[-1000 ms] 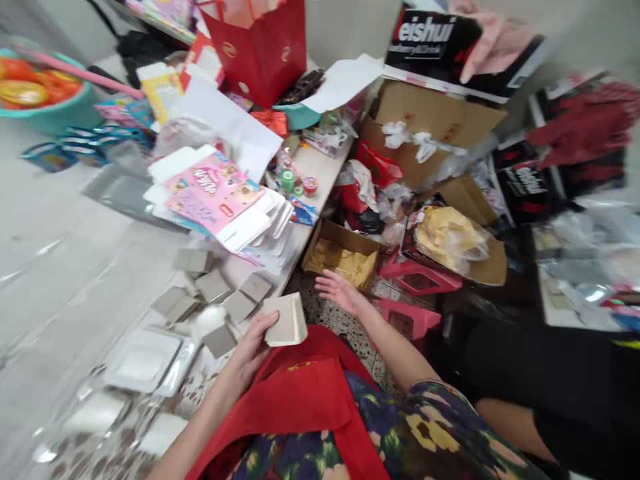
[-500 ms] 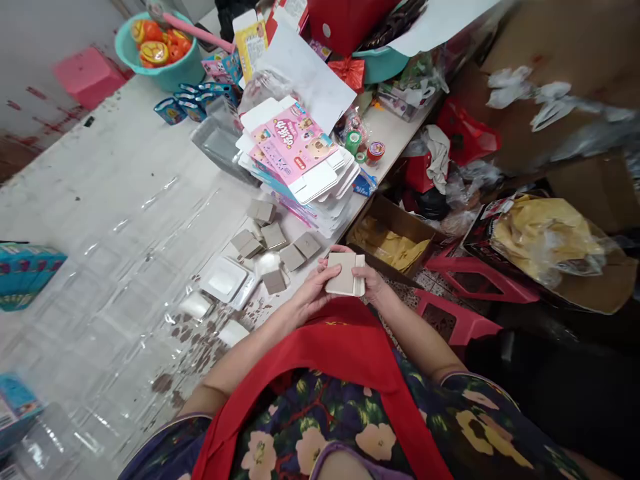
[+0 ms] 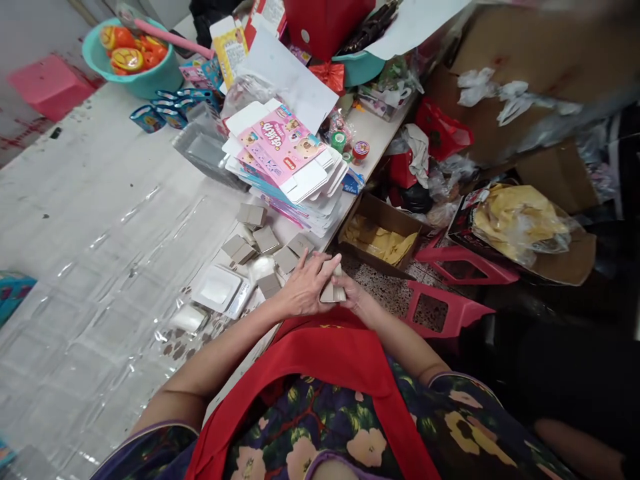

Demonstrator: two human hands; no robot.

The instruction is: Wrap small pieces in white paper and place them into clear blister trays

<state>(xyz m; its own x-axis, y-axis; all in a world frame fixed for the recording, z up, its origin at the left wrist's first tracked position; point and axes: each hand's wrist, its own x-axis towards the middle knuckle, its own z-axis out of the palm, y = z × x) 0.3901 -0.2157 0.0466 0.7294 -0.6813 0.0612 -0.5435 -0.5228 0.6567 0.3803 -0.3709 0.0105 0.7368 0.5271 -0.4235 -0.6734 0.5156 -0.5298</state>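
A small stack of grey-beige cards (image 3: 330, 292) is in front of the red apron, at the table's edge. My right hand (image 3: 354, 295) is closed around its right side. Across the left and top of the stack lies my left hand (image 3: 307, 285), its fingers stretched out and apart, touching the cards; its thumb is hidden. Several similar grey-beige card stacks (image 3: 267, 240) lie on the table beyond my left hand. Next to them is a clear plastic tray with a white pad (image 3: 219, 287).
Flattened pink printed boxes (image 3: 280, 143) are piled farther back, beside a grey plastic bin (image 3: 205, 150). A teal basin (image 3: 155, 79) holds orange toys. To the right are a cardboard box with yellow contents (image 3: 383, 233) and a pink stool (image 3: 445, 310). Clear plastic sheets (image 3: 100, 320) cover the table's left.
My left hand has moved from gripping the stack's left side to lying over it with fingers extended. The stack is tilted more upright. The view has shifted slightly.
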